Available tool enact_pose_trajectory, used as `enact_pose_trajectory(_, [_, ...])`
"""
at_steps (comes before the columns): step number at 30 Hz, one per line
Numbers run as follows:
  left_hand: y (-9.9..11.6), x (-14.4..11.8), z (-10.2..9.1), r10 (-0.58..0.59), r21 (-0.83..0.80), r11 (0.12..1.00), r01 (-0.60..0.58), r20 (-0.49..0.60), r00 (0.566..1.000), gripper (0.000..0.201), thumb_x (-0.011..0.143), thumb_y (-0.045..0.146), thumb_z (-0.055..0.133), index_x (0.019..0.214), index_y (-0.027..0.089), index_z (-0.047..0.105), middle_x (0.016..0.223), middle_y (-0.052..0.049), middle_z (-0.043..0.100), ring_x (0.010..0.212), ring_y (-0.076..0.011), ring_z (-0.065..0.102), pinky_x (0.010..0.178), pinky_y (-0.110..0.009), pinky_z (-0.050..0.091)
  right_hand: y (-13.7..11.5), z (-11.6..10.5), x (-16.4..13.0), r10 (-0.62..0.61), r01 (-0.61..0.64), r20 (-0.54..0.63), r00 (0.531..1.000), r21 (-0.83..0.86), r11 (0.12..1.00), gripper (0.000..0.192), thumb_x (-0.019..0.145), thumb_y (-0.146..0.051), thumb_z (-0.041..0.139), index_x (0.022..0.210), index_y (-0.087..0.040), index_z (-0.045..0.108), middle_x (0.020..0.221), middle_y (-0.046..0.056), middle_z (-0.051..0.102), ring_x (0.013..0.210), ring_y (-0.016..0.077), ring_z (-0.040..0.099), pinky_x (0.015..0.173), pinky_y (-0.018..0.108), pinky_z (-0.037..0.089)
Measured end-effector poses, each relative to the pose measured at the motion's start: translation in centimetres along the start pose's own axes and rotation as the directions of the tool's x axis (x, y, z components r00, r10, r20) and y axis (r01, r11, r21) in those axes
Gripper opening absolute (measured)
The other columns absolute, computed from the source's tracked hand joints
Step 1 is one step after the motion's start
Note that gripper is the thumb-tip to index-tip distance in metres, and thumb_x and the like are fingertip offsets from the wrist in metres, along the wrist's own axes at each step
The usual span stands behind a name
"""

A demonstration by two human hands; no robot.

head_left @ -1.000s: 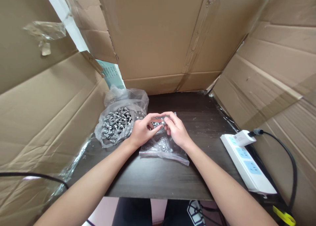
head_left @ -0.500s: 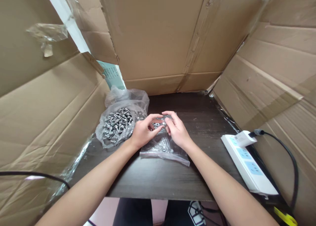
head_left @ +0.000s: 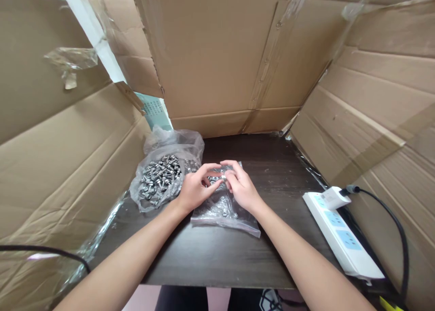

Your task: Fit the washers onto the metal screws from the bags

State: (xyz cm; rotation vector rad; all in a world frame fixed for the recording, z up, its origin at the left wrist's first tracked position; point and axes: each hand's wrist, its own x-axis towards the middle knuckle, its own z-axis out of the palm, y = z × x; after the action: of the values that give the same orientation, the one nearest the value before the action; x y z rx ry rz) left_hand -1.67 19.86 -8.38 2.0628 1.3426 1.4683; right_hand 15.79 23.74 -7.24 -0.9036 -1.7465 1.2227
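And the view tips upward! More of the tall brown cardboard back wall (head_left: pixel 217 57) comes in overhead; the dark wood-grain tabletop (head_left: pixel 217 259), with the bare left hand (head_left: pixel 197 188) and bare right hand (head_left: pixel 243 186), sinks lower, the bright yellow tag (head_left: pixel 389 304) nearly sliding out below.

Left hand (head_left: pixel 194 189), right hand (head_left: pixel 242 186) and forearms (head_left: pixel 154 244) bare, a person wears dark trousers (head_left: pixel 181 298) with a white angular print (head_left: pixel 271 299) on the right leg.
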Motion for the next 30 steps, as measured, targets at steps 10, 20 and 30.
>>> enact_pose_trajectory(10, [0.00,-0.04,0.09,-0.002,0.003,1.000,0.002,0.008,1.000,0.036,0.089,0.023,0.073,0.123,0.020,0.062,0.096,-0.001,0.082,0.049,-0.0065,0.066,0.052,-0.016,0.053,0.04,-0.01,-0.13,0.014,-0.014,0.004,1.000,-0.026,1.000,0.033,0.097,-0.041,0.047,0.118,-0.021,0.060,0.063,-0.006,0.044,0.053,0.0125,0.041,0.053,0.027,0.035])
enact_pose_trajectory(20, [0.24,0.16,0.07,-0.024,-0.010,1.000,0.024,0.011,1.000,0.035,0.089,0.021,0.072,0.123,0.021,0.061,0.096,0.000,0.082,0.048,-0.0053,0.064,0.051,-0.014,0.051,-0.08,0.15,-0.09,0.020,-0.020,0.019,1.000,-0.017,1.000,0.035,0.097,-0.043,0.048,0.120,-0.020,0.059,0.065,-0.005,0.051,0.055,0.0134,0.048,0.054,0.027,0.039])
enact_pose_trajectory(30, [0.16,0.00,0.09,-0.021,-0.036,0.999,0.022,0.033,0.999,0.038,0.088,0.020,0.071,0.125,0.020,0.061,0.097,-0.002,0.081,0.046,-0.0052,0.062,0.048,-0.015,0.049,-0.18,0.00,-0.05,0.010,-0.009,0.006,1.000,-0.031,0.999,0.033,0.095,-0.041,0.051,0.119,-0.020,0.061,0.069,-0.004,0.053,0.056,0.0132,0.049,0.056,0.027,0.040])
